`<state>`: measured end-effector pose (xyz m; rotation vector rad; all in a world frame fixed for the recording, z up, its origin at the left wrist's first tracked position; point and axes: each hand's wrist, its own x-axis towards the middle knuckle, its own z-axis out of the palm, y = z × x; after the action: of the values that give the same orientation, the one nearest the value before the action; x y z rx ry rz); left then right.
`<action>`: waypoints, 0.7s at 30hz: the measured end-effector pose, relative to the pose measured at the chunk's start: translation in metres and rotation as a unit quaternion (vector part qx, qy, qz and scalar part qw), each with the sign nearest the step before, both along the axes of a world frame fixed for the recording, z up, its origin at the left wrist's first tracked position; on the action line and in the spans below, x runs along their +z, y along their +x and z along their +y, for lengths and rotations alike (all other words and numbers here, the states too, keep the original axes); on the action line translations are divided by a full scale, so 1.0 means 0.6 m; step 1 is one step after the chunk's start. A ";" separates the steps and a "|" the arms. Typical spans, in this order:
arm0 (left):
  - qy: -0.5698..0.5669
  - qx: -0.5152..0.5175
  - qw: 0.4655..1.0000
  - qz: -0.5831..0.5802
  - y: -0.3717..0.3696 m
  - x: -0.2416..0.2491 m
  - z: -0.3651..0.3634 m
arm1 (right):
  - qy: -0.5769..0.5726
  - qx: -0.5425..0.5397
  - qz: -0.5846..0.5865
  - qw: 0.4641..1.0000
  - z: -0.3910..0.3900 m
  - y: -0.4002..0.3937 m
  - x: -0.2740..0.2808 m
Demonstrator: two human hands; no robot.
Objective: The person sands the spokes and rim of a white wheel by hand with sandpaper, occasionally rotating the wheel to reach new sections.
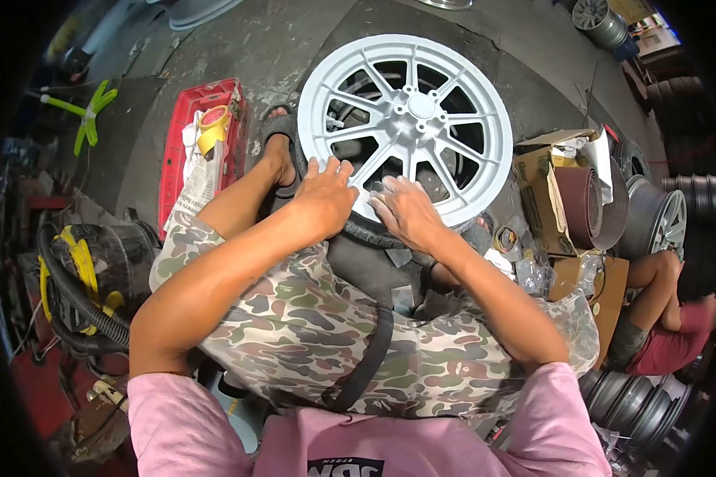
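A light grey multi-spoke wheel rim [497, 151] lies face up in front of me, its lower side over a black tyre [366, 233]. On the rim's near left edge is my left hand [332, 195], its bent fingers gripping the lip. My right hand [406, 211] presses on the near edge, close to the base of a spoke. Its fingers are bent together and look dusty; whatever may be under them is hidden. Both hands touch the rim, a short gap apart.
A red tray [175, 151] at left holds newspaper and yellow tape rolls [212, 131]. At right, a cardboard box [537, 191] stands beside a brown abrasive roll [578, 203]. A black vacuum-like machine [123, 254] is at far left. Another person's leg [652, 282] shows at right, near more rims [640, 405].
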<state>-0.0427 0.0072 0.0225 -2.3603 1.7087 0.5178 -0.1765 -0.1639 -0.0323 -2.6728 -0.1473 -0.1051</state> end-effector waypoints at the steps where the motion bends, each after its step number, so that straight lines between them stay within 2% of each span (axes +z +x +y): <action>1: 0.001 0.007 1.000 0.008 -0.001 0.000 -0.001 | 0.020 -0.008 0.019 1.000 0.003 0.009 0.003; 3: -0.003 0.017 1.000 0.020 -0.004 -0.004 0.005 | 0.038 -0.039 0.055 0.997 -0.003 -0.002 -0.001; 6: -0.030 0.019 0.999 0.009 0.000 -0.008 0.010 | 0.051 -0.006 0.108 0.993 -0.059 -0.046 0.050; 10: 0.005 0.017 0.999 0.040 0.011 0.009 -0.006 | 0.062 0.003 0.067 0.996 -0.020 -0.020 0.018; 12: 0.014 0.027 0.998 0.062 0.013 0.010 -0.007 | 0.125 -0.023 -0.008 0.992 0.033 0.022 0.006; 15: -0.019 0.042 0.997 0.061 0.015 0.005 -0.006 | 0.116 -0.032 0.014 0.993 0.040 0.047 0.005; 17: -0.044 0.027 0.997 0.060 0.017 0.002 -0.005 | 0.110 -0.010 0.130 0.985 0.002 0.029 0.022; 18: -0.046 0.032 0.997 0.060 0.015 0.002 -0.005 | 0.113 0.009 0.148 0.982 -0.025 0.018 0.033; 20: -0.056 -0.019 0.994 0.090 0.005 0.003 -0.006 | 0.091 -0.010 0.307 0.947 -0.069 0.011 0.084; 21: -0.077 -0.028 0.993 0.083 -0.003 -0.006 -0.004 | 0.171 -0.025 0.303 0.937 -0.094 0.005 0.087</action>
<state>-0.0445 0.0048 0.0188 -2.4252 1.9457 0.6095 -0.1737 -0.2205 0.0200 -2.2399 0.1261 0.6187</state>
